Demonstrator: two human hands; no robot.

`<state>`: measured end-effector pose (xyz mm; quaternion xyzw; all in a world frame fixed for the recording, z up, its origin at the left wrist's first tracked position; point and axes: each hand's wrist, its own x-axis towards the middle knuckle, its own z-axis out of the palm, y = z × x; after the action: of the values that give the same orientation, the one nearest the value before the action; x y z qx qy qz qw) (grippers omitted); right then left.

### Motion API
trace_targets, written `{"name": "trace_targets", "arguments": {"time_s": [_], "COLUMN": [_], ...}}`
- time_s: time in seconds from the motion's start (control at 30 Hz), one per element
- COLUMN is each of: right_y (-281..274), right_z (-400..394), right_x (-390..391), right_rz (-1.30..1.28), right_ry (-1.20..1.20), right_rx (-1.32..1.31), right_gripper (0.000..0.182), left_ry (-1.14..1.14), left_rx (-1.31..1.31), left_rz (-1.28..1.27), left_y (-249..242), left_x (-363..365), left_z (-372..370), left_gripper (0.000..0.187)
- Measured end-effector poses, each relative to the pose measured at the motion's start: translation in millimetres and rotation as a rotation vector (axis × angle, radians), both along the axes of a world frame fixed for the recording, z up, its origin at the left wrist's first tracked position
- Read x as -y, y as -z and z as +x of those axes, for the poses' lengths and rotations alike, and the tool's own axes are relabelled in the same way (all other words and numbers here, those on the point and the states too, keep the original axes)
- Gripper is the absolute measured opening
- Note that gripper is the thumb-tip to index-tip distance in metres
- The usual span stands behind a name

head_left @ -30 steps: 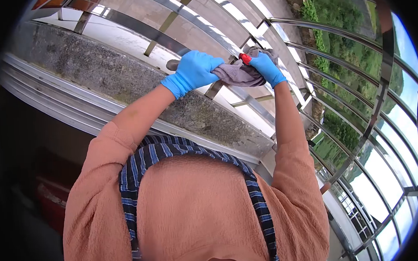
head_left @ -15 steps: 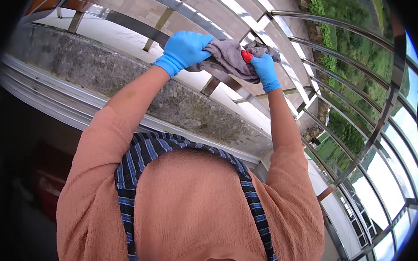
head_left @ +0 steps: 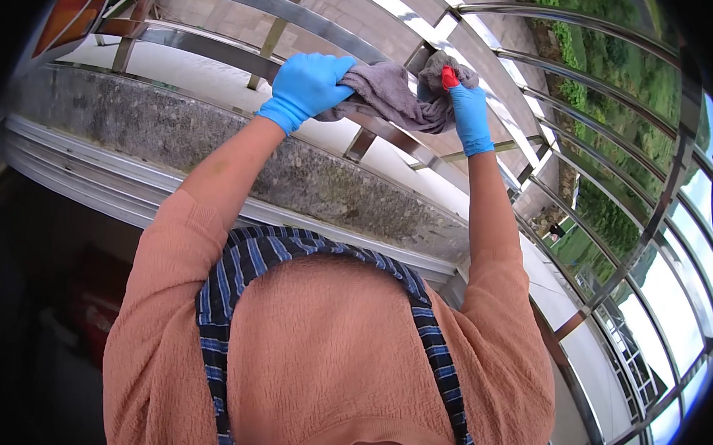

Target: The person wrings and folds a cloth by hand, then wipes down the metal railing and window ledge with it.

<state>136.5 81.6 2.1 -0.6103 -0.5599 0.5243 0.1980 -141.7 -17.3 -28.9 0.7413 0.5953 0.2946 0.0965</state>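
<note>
My left hand (head_left: 307, 85), in a blue glove, is closed around one end of a grey cloth (head_left: 391, 98) at a flat metal rail (head_left: 205, 44). The cloth stretches across that rail in a loose, twisted strip. At its other end my right hand (head_left: 469, 114), also in a blue glove, is closed on a bunched part of the cloth. Something red (head_left: 450, 77) shows at the tip of the right thumb. The fingertips of both hands are partly hidden by the cloth and gloves.
Below the rail runs a weathered concrete ledge (head_left: 290, 166), with a metal window track (head_left: 76, 167) on the near side. Curved metal bars (head_left: 590, 101) form a cage at the right, with greenery beyond. An orange object (head_left: 65, 24) is at the upper left.
My right hand has moved a little to the right and turned more upright, drawing its end of the cloth along. The left hand keeps its grip and has barely shifted.
</note>
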Motion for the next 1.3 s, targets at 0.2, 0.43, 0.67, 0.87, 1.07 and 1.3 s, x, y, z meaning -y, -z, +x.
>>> {"name": "trace_targets", "arguments": {"time_s": [0.2,0.43,0.67,0.87,1.07,1.3], "right_y": [-25,20,48,21,18,-55], "right_z": [-37,-29,-2,-20,-14,-67], "right_x": [-42,-49,-31,-12,-15,-20], "right_rz": [-0.45,-0.965,-0.505,-0.25,-0.189,0.292], "right_ry": [-0.735,-0.543,-0.56,-0.029,0.137,-0.901], "right_rx": [0.46,0.003,0.037,-0.106,-0.327,0.299], "right_gripper": [0.045,0.044,0.031,0.016,0.022,0.034], "left_ry": [0.019,-0.002,0.001,0.004,0.004,-0.003], "left_rx": [0.048,0.024,0.008,-0.023,-0.036,-0.022], "left_rz": [-0.108,-0.172,-0.083,-0.06,-0.061,-0.043], "left_y": [-9,-13,-7,-7,-6,1], "left_x": [1,-3,-2,0,0,0], "left_z": [0,-3,-2,-4,-3,-4], "left_gripper": [0.026,0.029,0.032,0.032,0.033,0.035]}}
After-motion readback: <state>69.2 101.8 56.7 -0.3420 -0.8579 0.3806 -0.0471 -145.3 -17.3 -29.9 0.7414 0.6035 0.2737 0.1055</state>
